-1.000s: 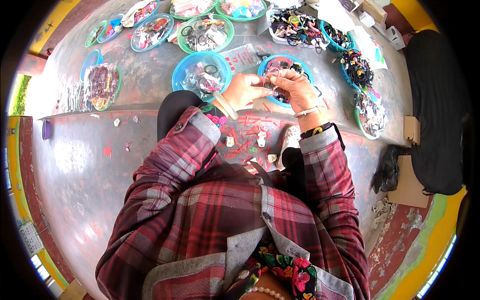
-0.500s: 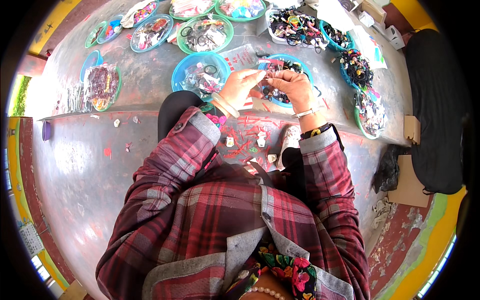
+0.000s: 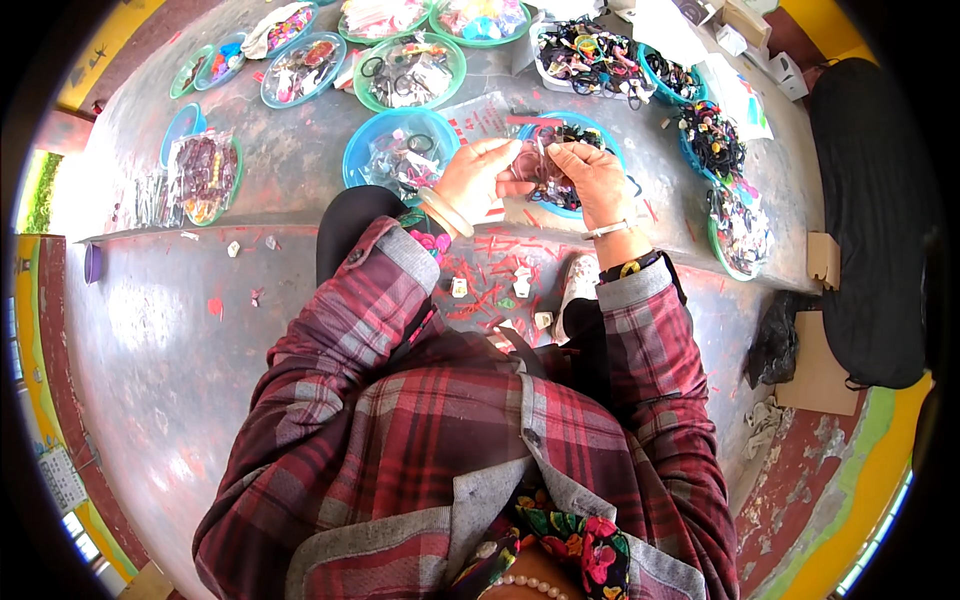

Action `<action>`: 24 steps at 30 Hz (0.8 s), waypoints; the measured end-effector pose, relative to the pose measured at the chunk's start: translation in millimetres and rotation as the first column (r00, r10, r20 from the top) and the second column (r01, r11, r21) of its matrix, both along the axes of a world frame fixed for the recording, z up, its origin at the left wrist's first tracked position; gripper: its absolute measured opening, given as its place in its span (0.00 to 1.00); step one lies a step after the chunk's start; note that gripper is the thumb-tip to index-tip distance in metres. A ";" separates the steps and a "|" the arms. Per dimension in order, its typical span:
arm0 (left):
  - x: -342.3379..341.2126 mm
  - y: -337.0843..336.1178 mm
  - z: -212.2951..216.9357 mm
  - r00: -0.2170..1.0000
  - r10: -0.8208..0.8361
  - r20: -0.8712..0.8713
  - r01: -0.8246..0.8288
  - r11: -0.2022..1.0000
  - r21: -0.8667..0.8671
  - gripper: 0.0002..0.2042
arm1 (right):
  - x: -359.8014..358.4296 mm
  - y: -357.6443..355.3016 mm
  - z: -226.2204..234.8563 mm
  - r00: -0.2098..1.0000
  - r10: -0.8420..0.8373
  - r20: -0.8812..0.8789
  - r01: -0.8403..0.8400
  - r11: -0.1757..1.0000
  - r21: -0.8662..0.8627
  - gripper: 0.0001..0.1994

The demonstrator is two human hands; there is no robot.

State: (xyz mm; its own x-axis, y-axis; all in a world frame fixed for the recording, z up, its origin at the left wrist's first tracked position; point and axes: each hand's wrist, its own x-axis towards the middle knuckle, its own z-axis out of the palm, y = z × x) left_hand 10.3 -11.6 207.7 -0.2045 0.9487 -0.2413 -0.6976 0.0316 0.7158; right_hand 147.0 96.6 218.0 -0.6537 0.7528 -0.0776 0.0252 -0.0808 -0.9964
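Between my two hands a small clear plastic bag (image 3: 534,166) is stretched, with a red strip along its far edge. My left hand (image 3: 478,182) pinches the bag's left side between thumb and fingers. On the right side, my right hand (image 3: 597,183) grips it with the fingertips closed. What lies inside the bag is too small to make out. Just beyond my right hand stands a blue basin (image 3: 619,147) of dark hair ties, partly hidden by the hand and bag. Left of my left hand is another blue basin (image 3: 352,150) holding bagged hair ties.
Green baskets (image 3: 459,77) and blue ones with small accessories stand farther back. A white tub (image 3: 546,72) of hair ties sits at the back right. Red scraps (image 3: 490,270) litter the lower floor below the step. A black bag-like shape (image 3: 868,230) stands at the right.
My right hand has shifted slightly, its fingers more bunched. The clear bag between my hands is now spread wider, and its red strip shows at the far edge.
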 end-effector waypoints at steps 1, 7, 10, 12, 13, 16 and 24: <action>0.6 -0.5 1.2 1.000 -0.006 -0.003 0.006 1.000 0.011 0.12 | -0.3 -0.3 0.1 1.000 0.005 0.001 -0.005 1.000 -0.016 0.08; 2.0 0.0 -0.8 0.998 0.045 -0.039 -0.044 0.998 0.043 0.11 | -0.6 -0.7 -5.1 0.997 0.067 -0.026 -0.068 0.996 -0.062 0.09; 0.4 1.3 -3.7 0.996 0.090 -0.026 -0.087 0.991 0.106 0.11 | -1.4 -1.2 -5.0 0.997 0.079 -0.021 -0.080 0.994 -0.069 0.09; -0.3 4.1 -11.8 0.991 0.130 0.012 -0.130 0.978 0.162 0.11 | -2.0 -4.2 -0.9 0.997 0.079 -0.009 -0.079 0.993 -0.091 0.09; -0.8 4.9 -14.7 0.988 0.149 0.032 -0.152 0.970 0.190 0.11 | -1.9 -3.5 -1.7 0.996 0.088 -0.002 -0.088 0.992 -0.090 0.09; -1.9 4.8 -15.1 0.989 0.137 0.057 -0.146 0.967 0.210 0.11 | -1.2 -1.2 -4.4 0.995 0.096 0.021 -0.094 0.992 -0.087 0.09; -1.1 4.9 -13.8 0.988 0.119 0.096 -0.138 0.965 0.223 0.12 | -0.4 5.3 -12.6 0.987 0.116 0.112 -0.109 0.992 -0.070 0.09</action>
